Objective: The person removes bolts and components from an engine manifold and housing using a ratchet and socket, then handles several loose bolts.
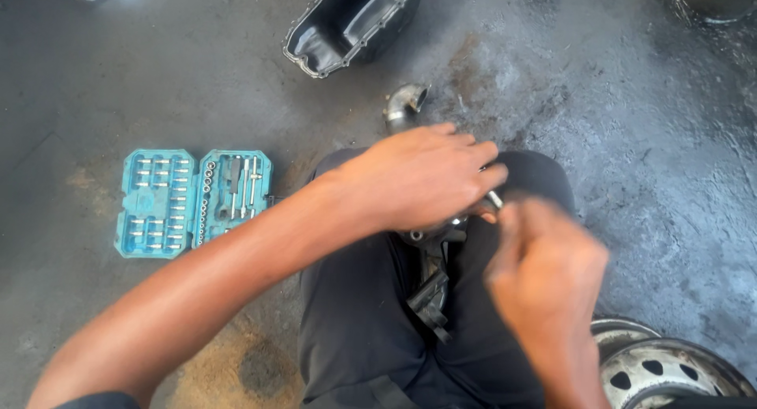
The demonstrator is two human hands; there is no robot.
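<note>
Left hand: mine, reaching across my lap, fingers curled down over the top of a dark metal engine part, grasping it.
Right hand: blurred, just beside the left hand's fingertips, pinched on a small shiny tool shaft; I cannot tell what kind of tool it is.
Engine part: between my knees, under my left hand and reaching back toward my body, resting against my dark trousers.
Socket set: an open turquoise case with rows of bits, on the floor well off to the left of my left forearm.
Metal elbow pipe: on the floor just beyond my left hand.
Black oil pan: further beyond the elbow pipe.
Steel wheel rim: near my right wrist, on its outer side.
</note>
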